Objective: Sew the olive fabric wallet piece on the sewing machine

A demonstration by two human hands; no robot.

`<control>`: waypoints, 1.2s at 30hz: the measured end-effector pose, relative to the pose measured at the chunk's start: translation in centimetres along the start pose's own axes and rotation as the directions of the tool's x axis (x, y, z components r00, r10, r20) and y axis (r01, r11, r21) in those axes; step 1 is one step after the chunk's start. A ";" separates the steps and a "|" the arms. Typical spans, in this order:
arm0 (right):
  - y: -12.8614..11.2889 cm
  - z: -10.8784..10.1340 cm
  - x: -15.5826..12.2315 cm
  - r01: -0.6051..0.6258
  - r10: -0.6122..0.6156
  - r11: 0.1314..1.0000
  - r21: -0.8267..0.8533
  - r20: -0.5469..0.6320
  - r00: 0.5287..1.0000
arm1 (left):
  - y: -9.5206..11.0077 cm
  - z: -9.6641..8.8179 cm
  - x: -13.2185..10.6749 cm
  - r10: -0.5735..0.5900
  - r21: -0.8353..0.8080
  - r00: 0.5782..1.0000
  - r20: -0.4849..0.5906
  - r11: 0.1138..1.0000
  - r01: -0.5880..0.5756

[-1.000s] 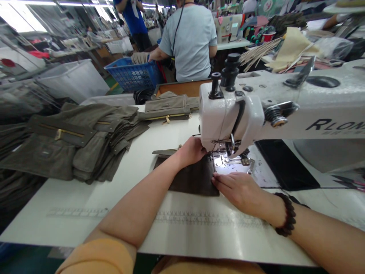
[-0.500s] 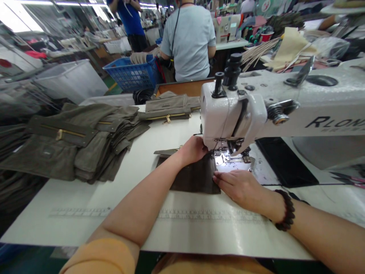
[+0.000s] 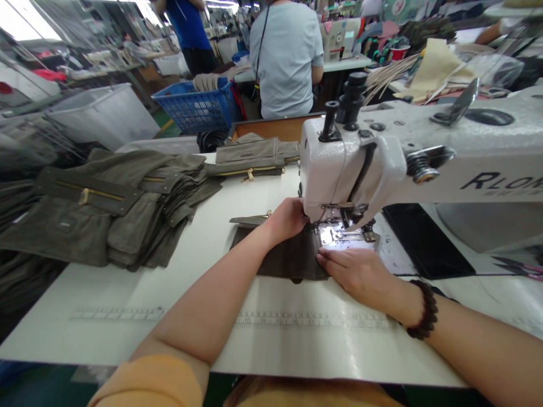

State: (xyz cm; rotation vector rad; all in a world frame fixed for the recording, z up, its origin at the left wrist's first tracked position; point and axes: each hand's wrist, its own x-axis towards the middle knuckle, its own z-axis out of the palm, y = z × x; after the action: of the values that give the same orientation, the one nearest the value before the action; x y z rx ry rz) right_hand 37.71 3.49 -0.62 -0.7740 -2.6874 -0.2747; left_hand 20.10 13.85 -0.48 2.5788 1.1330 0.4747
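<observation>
A dark brown fabric piece (image 3: pixel 288 259) lies flat beside the presser foot of a white sewing machine (image 3: pixel 352 169). My left hand (image 3: pixel 289 218) is closed at its far edge, close to the machine head, which partly hides the fingertips. At the near right edge, my right hand (image 3: pixel 355 272) pinches the fabric between thumb and fingers. Light falls on the metal needle plate (image 3: pixel 339 236) between my hands. Behind my left wrist, a flap with a zipper (image 3: pixel 250 220) sticks out; whether it joins the brown piece, I cannot tell.
Olive fabric pieces with zippers (image 3: pixel 106 209) are piled on the left of the white table (image 3: pixel 190 333). Another zippered piece (image 3: pixel 250 158) lies at the back. Scissors (image 3: pixel 520 267) rest at the far right. A blue basket (image 3: pixel 197 107) and a seated person (image 3: pixel 286 62) are beyond.
The fabric's near edge has shifted slightly away from me, and a small dark tab now shows under it. Both hands keep nearly the same places. The seated person leans a little to the right.
</observation>
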 end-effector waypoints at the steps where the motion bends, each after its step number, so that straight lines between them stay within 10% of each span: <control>1: 0.1 0.1 0.0 -0.025 0.026 1.000 -0.011 0.006 1.000 | -0.2 0.2 0.1 -0.002 0.005 1.000 -0.011 1.000 0.002; 10: 0.9 -0.1 0.8 -0.180 0.178 0.984 0.007 0.108 0.978 | -0.6 0.6 0.0 -0.027 0.096 0.998 -0.051 0.995 0.032; 19: 5.7 -4.5 -1.6 -0.197 0.052 0.906 0.374 0.363 0.930 | 5.1 -3.1 -6.9 0.186 0.189 0.972 0.146 0.959 -0.212; 27: 2.4 -0.3 1.0 -0.472 0.477 0.876 -0.097 0.039 0.878 | 4.8 -1.0 -7.5 0.049 -0.092 0.997 -0.065 0.994 -0.055; 32: 1.7 -0.8 0.2 -0.101 0.100 0.991 -0.084 -0.016 0.995 | 4.7 -1.2 -7.3 -0.149 -0.281 0.979 -0.139 0.954 0.105; 36: 0.9 -1.4 0.0 0.071 -0.080 0.988 -0.135 -0.062 0.995 | 4.7 -1.0 -7.5 -0.199 -0.319 0.966 -0.165 0.938 0.138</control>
State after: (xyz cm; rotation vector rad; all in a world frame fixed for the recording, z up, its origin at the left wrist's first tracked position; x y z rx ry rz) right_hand 38.59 3.83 0.78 -0.6875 -2.6592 -0.4936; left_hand 17.98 5.35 0.87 2.1844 1.2235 0.8073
